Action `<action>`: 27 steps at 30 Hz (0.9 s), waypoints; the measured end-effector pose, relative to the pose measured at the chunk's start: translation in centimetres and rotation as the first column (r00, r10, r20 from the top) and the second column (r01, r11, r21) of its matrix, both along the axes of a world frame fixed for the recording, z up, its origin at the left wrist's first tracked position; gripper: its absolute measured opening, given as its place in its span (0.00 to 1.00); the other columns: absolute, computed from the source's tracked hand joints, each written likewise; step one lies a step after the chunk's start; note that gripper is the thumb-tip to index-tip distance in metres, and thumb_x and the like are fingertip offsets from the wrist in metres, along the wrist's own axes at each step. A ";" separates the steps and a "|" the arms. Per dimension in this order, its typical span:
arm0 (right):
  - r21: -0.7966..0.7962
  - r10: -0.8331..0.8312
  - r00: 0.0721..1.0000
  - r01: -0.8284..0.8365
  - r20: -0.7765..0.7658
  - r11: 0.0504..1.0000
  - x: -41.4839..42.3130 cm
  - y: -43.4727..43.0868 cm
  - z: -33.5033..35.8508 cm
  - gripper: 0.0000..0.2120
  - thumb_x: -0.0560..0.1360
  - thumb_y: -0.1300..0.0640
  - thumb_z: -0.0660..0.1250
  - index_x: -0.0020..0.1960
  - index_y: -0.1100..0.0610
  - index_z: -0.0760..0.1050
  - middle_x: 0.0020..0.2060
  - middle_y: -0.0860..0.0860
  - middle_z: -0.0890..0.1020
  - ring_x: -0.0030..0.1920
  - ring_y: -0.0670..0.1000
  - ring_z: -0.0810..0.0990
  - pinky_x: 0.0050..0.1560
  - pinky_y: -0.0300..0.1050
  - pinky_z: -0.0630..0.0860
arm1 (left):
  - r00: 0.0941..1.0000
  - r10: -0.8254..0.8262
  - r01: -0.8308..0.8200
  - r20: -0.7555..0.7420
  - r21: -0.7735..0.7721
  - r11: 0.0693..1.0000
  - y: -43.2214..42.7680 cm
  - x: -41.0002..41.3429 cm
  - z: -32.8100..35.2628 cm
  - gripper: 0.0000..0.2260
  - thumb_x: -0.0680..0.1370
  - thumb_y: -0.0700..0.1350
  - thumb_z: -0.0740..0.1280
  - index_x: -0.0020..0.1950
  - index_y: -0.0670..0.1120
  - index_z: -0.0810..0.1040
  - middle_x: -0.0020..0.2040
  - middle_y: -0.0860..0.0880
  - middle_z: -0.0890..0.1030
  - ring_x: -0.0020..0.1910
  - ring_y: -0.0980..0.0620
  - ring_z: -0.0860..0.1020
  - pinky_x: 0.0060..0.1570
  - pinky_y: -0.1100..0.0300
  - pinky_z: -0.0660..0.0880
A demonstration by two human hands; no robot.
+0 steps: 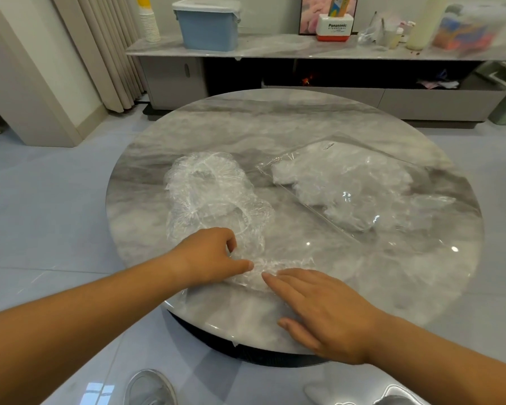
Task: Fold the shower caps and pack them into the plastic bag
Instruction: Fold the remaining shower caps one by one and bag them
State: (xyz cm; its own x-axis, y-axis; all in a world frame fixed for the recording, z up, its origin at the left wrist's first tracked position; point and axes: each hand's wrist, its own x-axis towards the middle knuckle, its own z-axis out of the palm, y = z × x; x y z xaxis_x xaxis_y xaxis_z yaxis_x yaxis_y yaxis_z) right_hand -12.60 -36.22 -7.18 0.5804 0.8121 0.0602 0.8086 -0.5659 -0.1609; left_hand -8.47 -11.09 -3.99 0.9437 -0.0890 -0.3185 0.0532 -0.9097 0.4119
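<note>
One near cap [275, 267] lies crumpled at near edge of table [304, 112], mid-fold by look. Left hand [211, 255] pinches its film, fingers curled. Right hand [324, 308] flat, fingers straight, pressing it down. Hands close together. Next: crease over, press air out. Loose caps [214, 194] piled just beyond. Plastic bag [362, 194], part-filled, lies apart to right, mouth position unclear. Film likely springs back.

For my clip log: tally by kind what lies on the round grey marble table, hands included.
Clear plastic bag, white folded caps inside: 1
Heap of loose transparent shower caps, not separable: 1
Bare hands on the heap, left hand and right hand: 2
Total: 4
</note>
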 end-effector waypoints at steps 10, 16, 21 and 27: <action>0.045 -0.089 0.992 0.093 -0.088 0.995 -0.2 0.4 0.3 0.22 0.81 0.39 0.56 0.68 0.49 0.73 0.65 0.47 0.73 0.63 0.49 0.71 0.66 0.46 0.65 | 0.997 0.075 -0.076 -0.015 -0.145 0.987 0.3 0.0 -0.3 0.19 0.74 0.58 0.74 0.35 0.48 0.70 0.30 0.53 0.72 0.29 0.54 0.71 0.35 0.58 0.71; 0.046 -0.082 0.995 0.085 -0.056 0.995 0.0 1.8 1.1 0.22 0.81 0.40 0.56 0.68 0.50 0.73 0.65 0.46 0.73 0.64 0.48 0.70 0.64 0.45 0.66 | 0.980 0.136 -0.182 -0.147 -0.369 0.911 0.1 -0.7 -0.5 0.16 0.76 0.53 0.74 0.41 0.46 0.71 0.31 0.50 0.75 0.29 0.50 0.80 0.39 0.48 0.83; -0.033 -0.057 0.989 0.053 -0.133 0.998 -0.1 1.9 0.5 0.24 0.82 0.37 0.51 0.71 0.47 0.70 0.66 0.45 0.67 0.63 0.47 0.65 0.64 0.42 0.59 | 0.940 0.180 -0.323 -0.291 -0.582 0.746 -0.7 -1.6 -0.6 0.15 0.78 0.48 0.73 0.40 0.46 0.69 0.29 0.50 0.73 0.29 0.50 0.81 0.32 0.55 0.78; 0.005 -0.026 0.980 0.028 -0.199 1.000 0.0 1.2 0.6 0.23 0.82 0.38 0.53 0.72 0.47 0.69 0.60 0.43 0.68 0.60 0.45 0.66 0.65 0.44 0.64 | 0.922 0.080 -0.365 -0.380 -0.777 0.513 -2.0 -2.2 0.1 0.10 0.78 0.47 0.73 0.47 0.40 0.77 0.39 0.42 0.81 0.38 0.47 0.82 0.41 0.56 0.81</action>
State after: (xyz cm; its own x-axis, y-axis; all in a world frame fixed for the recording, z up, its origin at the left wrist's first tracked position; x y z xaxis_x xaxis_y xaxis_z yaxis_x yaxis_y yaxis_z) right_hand -12.57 -35.00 -6.60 0.6031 0.7959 -0.0523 0.7444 -0.5852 -0.3216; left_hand -10.64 -13.13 -3.84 0.8600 -0.2425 -0.4489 0.4354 -0.1098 0.8935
